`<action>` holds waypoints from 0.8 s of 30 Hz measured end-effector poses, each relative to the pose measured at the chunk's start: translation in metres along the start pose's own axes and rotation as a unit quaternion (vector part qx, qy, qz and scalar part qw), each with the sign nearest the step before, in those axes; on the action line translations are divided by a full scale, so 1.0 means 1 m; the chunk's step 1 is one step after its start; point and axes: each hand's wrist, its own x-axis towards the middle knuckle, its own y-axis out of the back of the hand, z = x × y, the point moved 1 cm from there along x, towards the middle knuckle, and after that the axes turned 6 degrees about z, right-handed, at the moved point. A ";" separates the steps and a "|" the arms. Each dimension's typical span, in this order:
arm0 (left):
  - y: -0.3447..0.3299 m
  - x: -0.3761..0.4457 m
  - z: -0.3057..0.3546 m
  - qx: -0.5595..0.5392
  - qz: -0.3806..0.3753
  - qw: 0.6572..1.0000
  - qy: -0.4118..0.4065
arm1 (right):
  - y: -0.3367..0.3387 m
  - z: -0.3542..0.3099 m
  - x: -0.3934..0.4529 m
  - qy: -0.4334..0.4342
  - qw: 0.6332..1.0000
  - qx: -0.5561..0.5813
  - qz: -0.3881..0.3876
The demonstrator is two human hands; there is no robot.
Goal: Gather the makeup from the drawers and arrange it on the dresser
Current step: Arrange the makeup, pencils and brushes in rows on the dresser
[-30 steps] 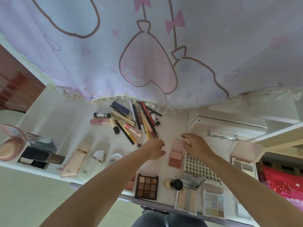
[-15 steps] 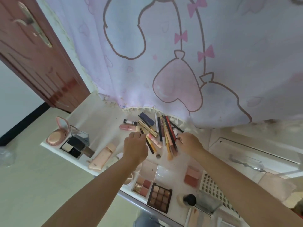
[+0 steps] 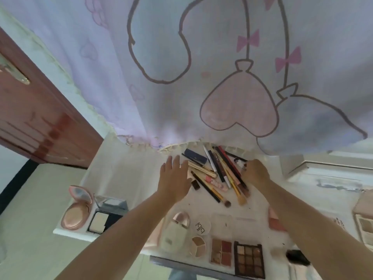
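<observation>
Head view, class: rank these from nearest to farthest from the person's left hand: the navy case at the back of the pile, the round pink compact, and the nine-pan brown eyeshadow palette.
1. Navy case: just right of the left hand, at the back of the pile.
2. Round pink compact: far left, near the dresser's front edge.
3. Nine-pan brown eyeshadow palette: front edge, right of centre.

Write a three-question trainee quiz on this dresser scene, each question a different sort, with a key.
1. True or false: the left hand is spread flat with straight fingers.
2. Which lies nearest the dresser's left end? A) round pink compact B) nine-pan palette C) pile of pencils
3. Fill in: the right hand is at the pile's ___ side.

Key: 1 true; 2 A; 3 right.
</observation>
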 end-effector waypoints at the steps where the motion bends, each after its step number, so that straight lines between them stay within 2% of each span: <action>1: 0.001 0.006 -0.004 -0.014 -0.003 1.000 -0.013 | 0.005 -0.002 -0.002 -0.009 1.000 0.009 0.016; 3: 0.006 0.016 -0.005 -0.052 -0.006 0.997 -0.050 | 0.019 -0.008 -0.010 -0.005 0.997 0.043 0.056; 5: 0.013 0.025 0.003 -0.167 -0.021 0.984 -0.051 | 0.037 -0.016 -0.022 0.013 0.992 0.087 0.090; 6: 0.020 0.028 0.009 -0.270 -0.044 0.962 -0.017 | 0.047 -0.022 -0.029 0.024 0.989 0.108 0.101; 8: 0.034 0.032 0.024 -0.467 -0.099 0.876 0.070 | 0.069 -0.036 -0.047 0.045 0.977 0.169 0.125; 9: 0.042 0.033 0.032 -0.529 -0.108 0.836 0.093 | 0.080 -0.045 -0.055 0.049 0.967 0.210 0.138; 15: 0.096 0.015 0.059 -0.670 -0.132 0.731 -0.005 | 0.130 -0.086 -0.087 0.016 0.898 0.362 0.250; 16: 0.104 0.012 0.059 -0.672 -0.109 0.732 -0.020 | 0.137 -0.091 -0.089 0.009 0.889 0.378 0.259; 20: 0.131 0.010 0.056 -0.569 0.056 0.818 -0.063 | 0.163 -0.110 -0.095 0.007 0.852 0.435 0.292; 22: 0.150 0.010 0.053 -0.566 0.090 0.818 -0.051 | 0.175 -0.122 -0.098 0.023 0.842 0.436 0.316; 24: 0.167 0.011 0.052 -0.602 0.072 0.795 -0.020 | 0.188 -0.132 -0.101 0.040 0.833 0.433 0.343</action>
